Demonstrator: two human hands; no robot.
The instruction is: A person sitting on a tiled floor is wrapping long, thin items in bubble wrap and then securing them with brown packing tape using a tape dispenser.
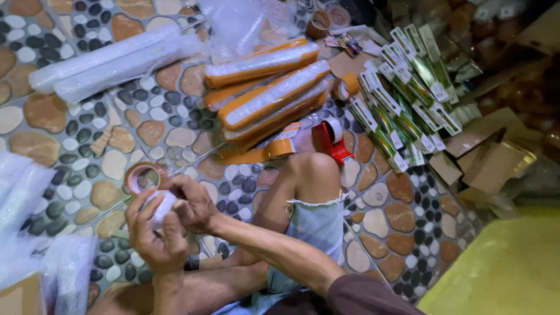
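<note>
White wrapped item (158, 207) mostly hidden by hands, maybe bubble-wrapped

We see a floor (402, 227) tiled in a pebble pattern of brown, cream and dark grey stones. On it lie two long bubble-wrapped rolls (111, 61) at the upper left, and near the middle a stack of orange-edged wrapped packages (271, 93). Just below that stack rest a strip of orange tape (256, 154) and a red tape dispenser (332, 140). To the right, a fan of slim green-and-white boxes (402, 93) spreads across the tiles, with flattened cardboard pieces (490, 160) beside it. A yellow sheet (507, 268) covers the lower right corner.
</note>
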